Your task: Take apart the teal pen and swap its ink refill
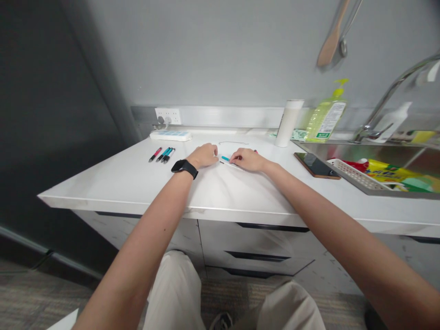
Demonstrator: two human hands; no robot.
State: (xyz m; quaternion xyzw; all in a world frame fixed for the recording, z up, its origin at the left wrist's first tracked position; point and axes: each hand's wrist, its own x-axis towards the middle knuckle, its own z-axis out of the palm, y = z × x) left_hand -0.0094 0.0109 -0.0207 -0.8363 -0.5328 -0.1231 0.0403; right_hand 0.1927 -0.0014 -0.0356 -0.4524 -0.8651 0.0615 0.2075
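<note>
The white smooth-topped desk [220,192] runs across the middle of the frame. Its front edge runs straight from centre left to lower right, above grey drawer fronts [254,243]. Between that edge and the two hands lies a broad bare band of white top.

The left hand [205,155], with a black wristwatch [184,167] behind it, rests just above centre. It is curled in a loose fist with its fingertips on the top, and I cannot tell whether it grips anything. The right hand [248,159] lies just right of it, fingers closed down on a teal plastic pen [225,158]. The pen's free end shows in the narrow gap between the hands, low over the desk. A thin pale rod [229,164] lies just beneath it.

Further left, across open surface, a pink-and-black pen [155,154] and a cluster of teal-and-black pens [166,155] lie side by side. To the right a dark smartphone with a brown rim [316,165] sits beside the steel sink [343,149], which holds a white perforated basket [354,176].

Along the back edge stand a white power strip [171,135], a white cylinder [289,123] and a green soap bottle [326,117]. The wall behind is plain grey, with a dark panel at the left of the frame and a wooden spatula [332,39] hanging at upper right
</note>
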